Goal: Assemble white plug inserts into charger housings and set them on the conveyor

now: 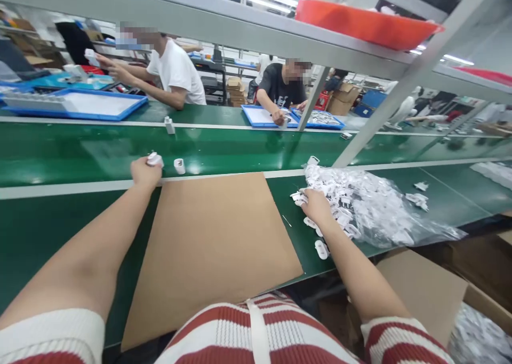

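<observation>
My left hand (144, 173) is closed on a white plastic piece (154, 159) over the near edge of the green belt (100, 156). A white housing (179, 166) lies on the belt just right of it. My right hand (316, 206) reaches into a heap of small white plastic parts (342, 214) at the mouth of a clear bag (380, 204); its fingers are pressed around a white part (298, 197). Between my arms a brown cardboard sheet (216, 241) lies on the green table (60, 214).
A grey shelf (224, 17) with a red tray (360, 25) crosses overhead on slanted posts. Beyond the belt, two people work at blue trays (120, 105). Another white housing (169, 125) stands at the far edge. Open cardboard boxes (424, 289) are at lower right.
</observation>
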Action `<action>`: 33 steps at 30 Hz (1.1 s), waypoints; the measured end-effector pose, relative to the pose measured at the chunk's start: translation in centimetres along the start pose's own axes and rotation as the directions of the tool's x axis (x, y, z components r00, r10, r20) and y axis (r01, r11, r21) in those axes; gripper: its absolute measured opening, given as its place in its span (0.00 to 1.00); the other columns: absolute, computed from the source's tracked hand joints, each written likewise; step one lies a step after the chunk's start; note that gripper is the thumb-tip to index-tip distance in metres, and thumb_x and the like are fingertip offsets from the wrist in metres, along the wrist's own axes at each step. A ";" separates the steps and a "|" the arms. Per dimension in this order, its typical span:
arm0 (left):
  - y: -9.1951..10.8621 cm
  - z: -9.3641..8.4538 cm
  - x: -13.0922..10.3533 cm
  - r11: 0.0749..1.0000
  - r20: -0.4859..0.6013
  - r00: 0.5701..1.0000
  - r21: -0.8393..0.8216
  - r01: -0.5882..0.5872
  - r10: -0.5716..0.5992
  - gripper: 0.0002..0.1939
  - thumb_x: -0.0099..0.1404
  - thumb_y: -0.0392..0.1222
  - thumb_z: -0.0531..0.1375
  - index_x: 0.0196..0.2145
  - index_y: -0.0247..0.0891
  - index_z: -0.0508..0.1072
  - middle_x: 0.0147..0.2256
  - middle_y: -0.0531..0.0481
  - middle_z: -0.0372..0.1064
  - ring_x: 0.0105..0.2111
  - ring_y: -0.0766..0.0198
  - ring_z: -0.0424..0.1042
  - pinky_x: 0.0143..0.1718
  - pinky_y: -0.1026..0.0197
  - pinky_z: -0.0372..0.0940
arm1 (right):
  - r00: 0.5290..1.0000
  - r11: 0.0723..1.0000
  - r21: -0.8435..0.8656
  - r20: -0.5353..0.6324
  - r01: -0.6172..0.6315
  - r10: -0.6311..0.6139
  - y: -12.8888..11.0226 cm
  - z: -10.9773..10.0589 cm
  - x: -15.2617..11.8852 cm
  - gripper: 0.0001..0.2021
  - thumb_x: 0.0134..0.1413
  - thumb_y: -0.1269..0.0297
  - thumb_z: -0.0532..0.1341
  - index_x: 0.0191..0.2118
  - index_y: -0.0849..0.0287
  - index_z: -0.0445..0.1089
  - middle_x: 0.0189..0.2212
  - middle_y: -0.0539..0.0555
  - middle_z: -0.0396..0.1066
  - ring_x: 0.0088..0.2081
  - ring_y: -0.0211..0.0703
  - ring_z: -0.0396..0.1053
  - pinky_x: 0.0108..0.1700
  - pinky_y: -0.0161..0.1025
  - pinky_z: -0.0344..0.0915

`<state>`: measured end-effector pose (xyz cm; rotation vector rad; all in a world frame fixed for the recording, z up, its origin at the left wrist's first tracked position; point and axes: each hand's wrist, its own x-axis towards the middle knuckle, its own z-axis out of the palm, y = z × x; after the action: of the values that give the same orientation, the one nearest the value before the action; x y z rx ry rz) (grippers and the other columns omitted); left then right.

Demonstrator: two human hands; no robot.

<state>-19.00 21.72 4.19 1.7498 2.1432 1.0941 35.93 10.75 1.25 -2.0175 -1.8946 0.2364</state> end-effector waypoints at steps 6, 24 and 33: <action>1.3 0.9 0.8 0.970 -0.195 0.979 0.241 -0.016 0.065 0.46 0.53 0.39 0.63 0.68 0.23 0.57 0.69 0.29 0.48 0.66 0.33 0.49 0.66 0.31 0.48 | 0.996 0.929 0.370 -0.075 -0.010 0.041 -0.8 -1.2 -0.7 0.18 0.55 0.64 0.65 0.52 0.60 0.76 0.52 0.59 0.72 0.47 0.47 0.74 0.53 0.44 0.72; 10.5 3.1 -4.8 0.754 0.587 0.722 0.267 -0.600 0.366 0.19 0.69 0.49 0.63 0.52 0.34 0.75 0.51 0.43 0.72 0.48 0.52 0.69 0.47 0.58 0.64 | 0.925 0.046 0.956 0.292 -0.289 -0.244 -6.5 -1.2 -5.0 0.21 0.48 0.51 0.75 0.47 0.55 0.80 0.52 0.55 0.78 0.48 0.47 0.78 0.52 0.44 0.73; 14.7 7.3 -17.5 0.811 0.588 0.566 -0.338 -0.478 0.578 0.19 0.71 0.54 0.60 0.48 0.38 0.78 0.42 0.44 0.74 0.39 0.56 0.71 0.41 0.57 0.63 | 0.989 0.555 0.831 0.105 -0.032 -0.100 -8.0 1.8 -5.6 0.26 0.49 0.58 0.74 0.55 0.57 0.74 0.41 0.54 0.78 0.40 0.44 0.76 0.43 0.41 0.74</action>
<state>1.70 9.72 2.72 2.3198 1.0889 0.5126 27.42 5.73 1.90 -1.2947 -1.4261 1.0786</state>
